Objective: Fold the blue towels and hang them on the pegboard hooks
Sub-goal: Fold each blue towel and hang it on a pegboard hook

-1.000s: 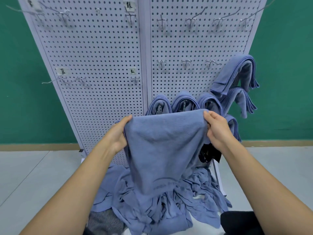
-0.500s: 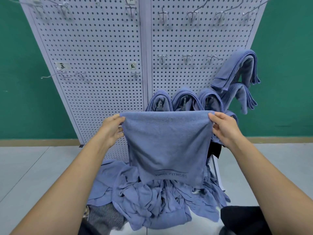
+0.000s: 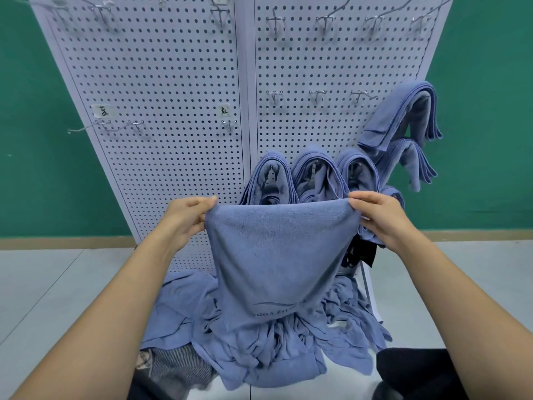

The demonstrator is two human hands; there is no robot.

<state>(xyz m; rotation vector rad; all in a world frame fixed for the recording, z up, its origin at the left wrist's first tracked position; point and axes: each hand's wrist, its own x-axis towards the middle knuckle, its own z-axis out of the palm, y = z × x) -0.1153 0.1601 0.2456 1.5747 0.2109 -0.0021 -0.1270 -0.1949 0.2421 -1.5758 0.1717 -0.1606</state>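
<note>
Towel point(image 3: 277, 255), blue, hung spread before the pegboard point(image 3: 173, 82)'s lower edge. The left hand point(image 3: 184, 220) pinched its top left corner and the right hand point(image 3: 380, 220) its top right. Folded towels point(image 3: 314, 177) draped the hooks just behind; bare hooks point(image 3: 315, 95) stood above, and loose towels point(image 3: 259, 356) lay heaped below.

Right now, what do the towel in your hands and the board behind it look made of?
Towel: soft cloth, perhaps microfibre or terry; matte, fuzzy surface, hangs limp. Board: probably painted sheet metal, possibly plastic; smooth pale finish, even rows of punched holes.
</note>
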